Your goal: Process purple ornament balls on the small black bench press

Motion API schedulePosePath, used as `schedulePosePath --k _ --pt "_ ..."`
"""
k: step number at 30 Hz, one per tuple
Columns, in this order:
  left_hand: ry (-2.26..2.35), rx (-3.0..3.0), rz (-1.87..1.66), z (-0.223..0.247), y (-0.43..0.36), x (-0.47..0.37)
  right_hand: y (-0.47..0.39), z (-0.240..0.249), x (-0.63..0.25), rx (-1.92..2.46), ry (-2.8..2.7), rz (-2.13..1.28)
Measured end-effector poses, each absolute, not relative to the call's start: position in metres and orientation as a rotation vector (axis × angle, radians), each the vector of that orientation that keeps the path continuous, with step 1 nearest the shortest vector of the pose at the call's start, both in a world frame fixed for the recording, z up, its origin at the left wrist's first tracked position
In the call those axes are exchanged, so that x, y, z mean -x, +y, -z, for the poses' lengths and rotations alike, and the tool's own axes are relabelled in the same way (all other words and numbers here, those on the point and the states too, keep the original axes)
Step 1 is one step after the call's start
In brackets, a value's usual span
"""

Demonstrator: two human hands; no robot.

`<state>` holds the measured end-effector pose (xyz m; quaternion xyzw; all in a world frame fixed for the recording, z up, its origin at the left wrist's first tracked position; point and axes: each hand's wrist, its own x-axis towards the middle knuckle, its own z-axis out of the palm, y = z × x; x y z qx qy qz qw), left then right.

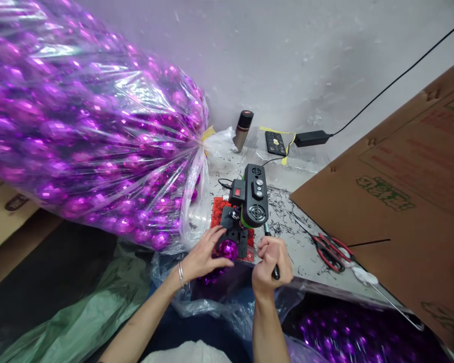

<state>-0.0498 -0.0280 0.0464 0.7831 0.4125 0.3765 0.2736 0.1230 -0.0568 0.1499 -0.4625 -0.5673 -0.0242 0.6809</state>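
Observation:
A small black machine (256, 194) with a red switch and round vents stands on a red mat (217, 206) on the worktable. My right hand (273, 262) is wrapped round the black-tipped lever (276, 273) at its right side. At the machine's base, my left hand (206, 256) has its thumb and fingers round a shiny purple ball (228, 249). More purple balls show just below that hand, partly hidden.
A large clear bag of purple balls (98, 126) fills the left. Red-handled scissors (331, 252), a dark bottle (244, 130), a black power adapter (312, 138) and a big cardboard box (401, 201) surround the machine. Short black scraps litter the tabletop (287, 242).

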Motion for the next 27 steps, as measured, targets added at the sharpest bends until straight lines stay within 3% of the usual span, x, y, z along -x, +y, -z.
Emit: schedulePosePath --k 4,8,11,16,21,27 --pt "1.597 -2.080 -0.994 -0.073 0.026 0.084 -0.059 -0.140 -0.122 1.048 -1.290 0.056" --pt "2.085 -2.067 -0.593 -0.093 0.085 0.101 -0.059 -0.136 -0.123 1.026 -1.315 0.061" --pt "2.159 -2.063 -0.327 -0.102 0.100 0.101 -0.058 -0.135 -0.123 1.021 -1.311 0.063" --pt "2.118 -2.033 -0.242 -0.109 0.104 0.099 -0.058 -0.132 -0.122 1.037 -1.294 0.053" --pt "1.973 -1.957 -0.443 -0.118 0.107 0.107 -0.058 -0.134 -0.124 1.025 -1.311 0.054" --pt "1.281 -1.329 -1.207 -0.117 0.058 0.096 -0.055 -0.151 -0.123 1.047 -1.281 0.034"
